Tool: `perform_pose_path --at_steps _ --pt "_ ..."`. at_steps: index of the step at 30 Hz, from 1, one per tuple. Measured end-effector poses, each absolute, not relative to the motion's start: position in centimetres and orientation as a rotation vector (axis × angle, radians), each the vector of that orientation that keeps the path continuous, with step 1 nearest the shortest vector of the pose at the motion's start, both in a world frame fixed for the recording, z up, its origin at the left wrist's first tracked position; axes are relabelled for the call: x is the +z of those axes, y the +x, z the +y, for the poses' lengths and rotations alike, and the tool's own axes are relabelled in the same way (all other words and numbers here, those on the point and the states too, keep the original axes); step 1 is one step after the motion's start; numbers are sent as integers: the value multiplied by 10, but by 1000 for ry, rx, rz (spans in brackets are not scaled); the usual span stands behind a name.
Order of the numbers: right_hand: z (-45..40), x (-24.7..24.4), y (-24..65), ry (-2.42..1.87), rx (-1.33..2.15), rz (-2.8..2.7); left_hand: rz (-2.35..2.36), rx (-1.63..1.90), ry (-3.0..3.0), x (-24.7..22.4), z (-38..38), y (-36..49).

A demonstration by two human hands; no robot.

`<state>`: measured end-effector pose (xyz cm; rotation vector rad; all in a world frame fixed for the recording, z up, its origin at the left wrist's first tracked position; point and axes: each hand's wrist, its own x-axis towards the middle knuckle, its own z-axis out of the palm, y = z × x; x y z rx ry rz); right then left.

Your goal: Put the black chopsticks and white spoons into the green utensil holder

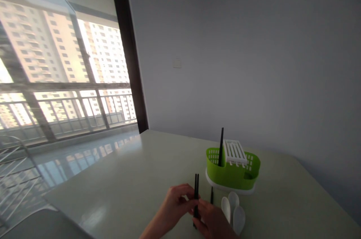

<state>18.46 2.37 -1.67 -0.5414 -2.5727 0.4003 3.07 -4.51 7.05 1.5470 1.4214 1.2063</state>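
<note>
Two black chopsticks (196, 186) stand nearly upright side by side between my hands, above the table. My left hand (182, 201) pinches them from the left with thumb and fingers. From the right, my right hand (210, 216) has its fingers closed round their lower part. Another black chopstick (212, 195) lies on the table just beyond my right hand, which partly hides it. Several white spoons (239, 219) lie to the right of that hand. Behind them sits a green basket (231, 176) with a white rack (235, 152) on top and black chopsticks (221, 145) leaning upright in its left compartment.
The pale table (126, 179) reaches back to a grey wall with a switch plate (177, 63). A metal rack (19, 179) and a grey chair back (42, 226) are at the lower left, near large windows.
</note>
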Motion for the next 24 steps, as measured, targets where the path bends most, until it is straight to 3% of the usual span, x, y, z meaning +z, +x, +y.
perform_pose_path --at_steps 4,10,17,24 --pt "28 0 204 -641 302 -2476 1472 1479 1547 114 -32 22" --pt "40 -13 224 -580 -249 -2264 1492 1832 1657 169 35 25" --pt "40 -17 224 -492 -409 -2208 1621 1487 1752 134 136 49" --pt "34 -12 223 -476 -392 -2193 1698 1288 1783 100 166 56"
